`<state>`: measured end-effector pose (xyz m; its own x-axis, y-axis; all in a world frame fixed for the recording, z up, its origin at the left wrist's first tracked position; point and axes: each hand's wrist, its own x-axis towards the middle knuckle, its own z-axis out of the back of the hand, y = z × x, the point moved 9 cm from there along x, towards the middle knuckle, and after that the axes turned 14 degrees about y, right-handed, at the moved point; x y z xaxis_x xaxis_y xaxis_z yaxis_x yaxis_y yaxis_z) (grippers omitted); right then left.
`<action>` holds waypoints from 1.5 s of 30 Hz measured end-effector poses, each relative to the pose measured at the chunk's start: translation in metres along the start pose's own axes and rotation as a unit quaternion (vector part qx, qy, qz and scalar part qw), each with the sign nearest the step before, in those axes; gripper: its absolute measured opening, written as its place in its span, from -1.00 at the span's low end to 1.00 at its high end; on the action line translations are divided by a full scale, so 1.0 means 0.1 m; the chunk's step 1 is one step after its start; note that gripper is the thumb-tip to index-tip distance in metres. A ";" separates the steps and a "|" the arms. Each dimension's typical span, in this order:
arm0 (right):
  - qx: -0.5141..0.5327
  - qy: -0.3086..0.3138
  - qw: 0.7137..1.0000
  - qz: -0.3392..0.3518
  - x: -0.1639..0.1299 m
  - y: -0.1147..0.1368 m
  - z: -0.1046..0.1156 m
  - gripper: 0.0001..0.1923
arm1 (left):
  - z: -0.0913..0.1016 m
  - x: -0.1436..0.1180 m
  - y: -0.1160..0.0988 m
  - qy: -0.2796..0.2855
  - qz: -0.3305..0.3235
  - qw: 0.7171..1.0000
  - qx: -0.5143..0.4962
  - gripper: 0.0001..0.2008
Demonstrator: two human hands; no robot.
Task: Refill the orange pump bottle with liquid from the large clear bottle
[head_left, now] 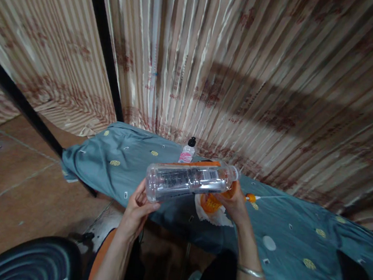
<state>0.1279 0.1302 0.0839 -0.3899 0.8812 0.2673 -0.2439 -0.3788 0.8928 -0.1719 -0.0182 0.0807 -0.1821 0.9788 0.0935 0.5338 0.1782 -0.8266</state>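
A clear plastic bottle (187, 179) with a printed label lies sideways in the air above a table covered in a teal cloth (293, 233). My left hand (138, 206) grips its base end. At the neck end my right hand (233, 201) holds the bottle; a silver bangle (249, 271) is on that wrist. Just behind the bottle sits an orange object (209, 202) on a white patch of cloth, partly hidden by my right hand.
A small bottle with a black cap and pink label (188, 151) stands at the table's far edge against the striped curtain (247, 75). A white disc (269, 243) lies on the cloth. A dark round seat (34, 262) is at lower left, on the brown tiled floor (6, 182).
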 end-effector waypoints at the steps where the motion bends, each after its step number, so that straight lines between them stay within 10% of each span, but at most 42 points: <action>1: 0.004 -0.009 1.000 -0.004 0.00 0.00 0.01 -0.01 | 0.01 0.00 0.01 -0.002 0.000 1.000 0.000 -0.21; 45: 0.010 -0.011 0.999 -0.045 0.03 0.06 0.00 0.02 | -0.15 -0.11 -0.04 -0.035 0.012 0.999 -0.027 -0.12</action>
<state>0.1255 0.1305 0.0903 -0.3477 0.9175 0.1929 -0.2601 -0.2921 0.9203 -0.1597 -0.0287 0.0913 -0.2257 0.9736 0.0328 0.5820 0.1618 -0.7970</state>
